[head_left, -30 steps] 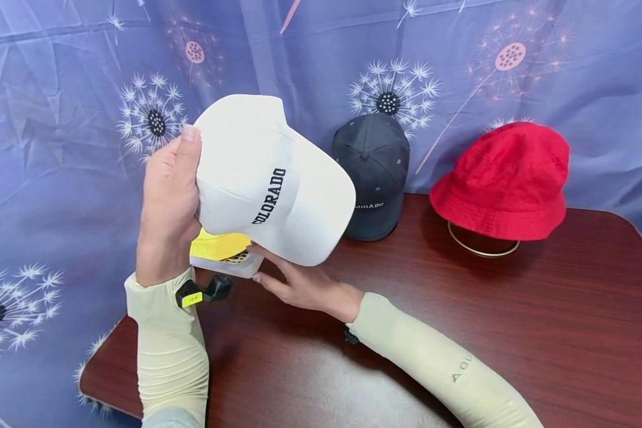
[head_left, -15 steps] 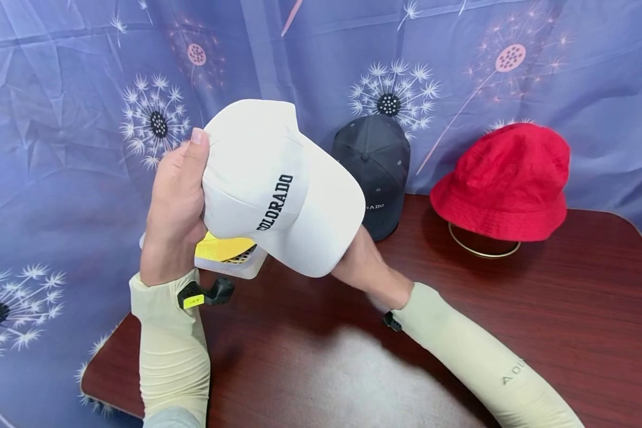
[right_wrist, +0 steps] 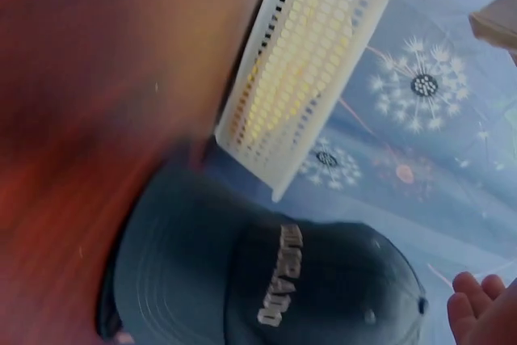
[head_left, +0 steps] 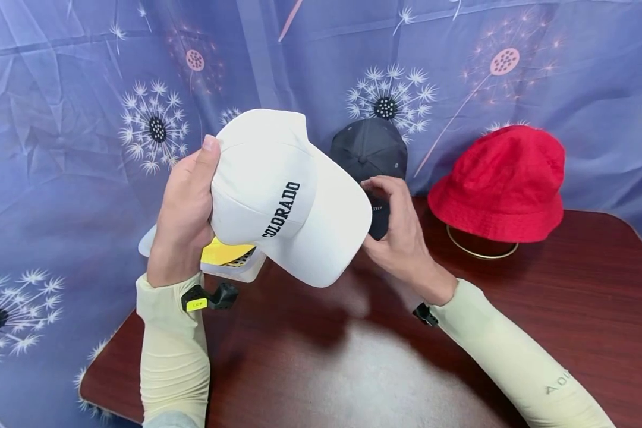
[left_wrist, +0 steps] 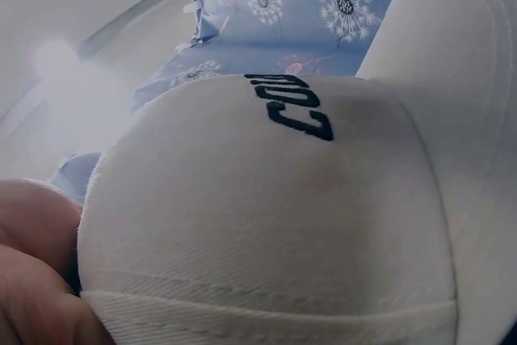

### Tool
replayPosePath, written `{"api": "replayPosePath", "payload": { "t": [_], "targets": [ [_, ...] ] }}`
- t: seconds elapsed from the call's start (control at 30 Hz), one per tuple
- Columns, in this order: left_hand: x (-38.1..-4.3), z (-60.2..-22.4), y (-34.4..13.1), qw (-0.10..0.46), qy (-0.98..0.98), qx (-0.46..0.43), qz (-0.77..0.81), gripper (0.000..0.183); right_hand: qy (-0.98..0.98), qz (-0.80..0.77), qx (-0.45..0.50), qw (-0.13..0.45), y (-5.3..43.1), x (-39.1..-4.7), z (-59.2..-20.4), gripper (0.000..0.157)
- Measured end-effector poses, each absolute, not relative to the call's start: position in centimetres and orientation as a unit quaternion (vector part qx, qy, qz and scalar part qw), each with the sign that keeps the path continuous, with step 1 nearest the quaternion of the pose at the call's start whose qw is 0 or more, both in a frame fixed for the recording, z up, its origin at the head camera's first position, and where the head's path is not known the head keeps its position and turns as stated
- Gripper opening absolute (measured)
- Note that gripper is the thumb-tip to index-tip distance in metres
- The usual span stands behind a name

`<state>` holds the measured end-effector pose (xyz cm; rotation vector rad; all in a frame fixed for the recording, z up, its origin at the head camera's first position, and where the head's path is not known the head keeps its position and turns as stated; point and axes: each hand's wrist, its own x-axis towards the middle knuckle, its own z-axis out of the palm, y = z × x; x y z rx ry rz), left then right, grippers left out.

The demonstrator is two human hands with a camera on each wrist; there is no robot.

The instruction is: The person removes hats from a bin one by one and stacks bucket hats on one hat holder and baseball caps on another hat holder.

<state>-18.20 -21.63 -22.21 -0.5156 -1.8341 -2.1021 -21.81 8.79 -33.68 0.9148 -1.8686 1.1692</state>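
Note:
A white baseball cap (head_left: pixel 262 178) lettered COLORADO hangs tilted above the table. My left hand (head_left: pixel 187 202) grips its left side, thumb outside and the other fingers mostly hidden. The cap's crown fills the left wrist view. My right hand (head_left: pixel 403 238) is beside the brim's right edge, fingers and thumb spread apart in a curve; whether they touch the brim cannot be told. Behind that hand stands a dark baseball cap (head_left: pixel 369 145), partly covered; its brim and lettering show in the right wrist view.
A red bucket hat (head_left: pixel 503 184) sits on a gold ring stand (head_left: pixel 481 252) at the right. A white perforated basket (head_left: pixel 246 270) holding a yellow item (head_left: pixel 224 252) is at the left, partly hidden. A blue dandelion curtain (head_left: pixel 299 59) hangs behind the brown table (head_left: pixel 310 356).
My right hand has moved right, from near the basket, behind the white cap's brim, to its right edge. My left hand and the white cap have shifted slightly right and down.

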Motion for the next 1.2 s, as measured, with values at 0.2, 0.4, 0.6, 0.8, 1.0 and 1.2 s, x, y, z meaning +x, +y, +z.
{"api": "replayPosePath", "payload": {
  "t": [0.2, 0.4, 0.6, 0.8, 1.0, 1.2],
  "targets": [
    [-18.3, -22.4, -21.1, 0.119, -0.629, -0.183, -0.747, 0.045, -0.691, 0.419, 0.374, 0.454, 9.7, -21.1, -32.3, 0.076],
    [-18.6, -22.8, -20.5, 0.106, -0.632, -0.180, -0.747, 0.046, -0.637, 0.362, 0.424, 0.533, 10.3, -19.8, -30.8, 0.060],
    [-18.9, -23.2, -19.9, 0.085, -0.632, -0.178, -0.750, 0.049, -0.584, 0.249, 0.480, 0.606, 10.1, -18.6, -29.9, 0.027],
    [-18.9, -23.5, -19.8, 0.072, -0.632, -0.181, -0.750, 0.049, -0.569, 0.184, 0.509, 0.619, 9.9, -18.2, -29.5, 0.028],
    [-19.2, -23.6, -19.3, 0.056, -0.628, -0.203, -0.749, 0.050, -0.572, 0.165, 0.535, 0.600, 10.3, -18.0, -29.4, 0.031],
    [-19.3, -23.9, -18.8, 0.037, -0.631, -0.190, -0.752, 0.050, -0.568, 0.167, 0.551, 0.588, 10.4, -17.8, -29.6, 0.031]
  ]
}}
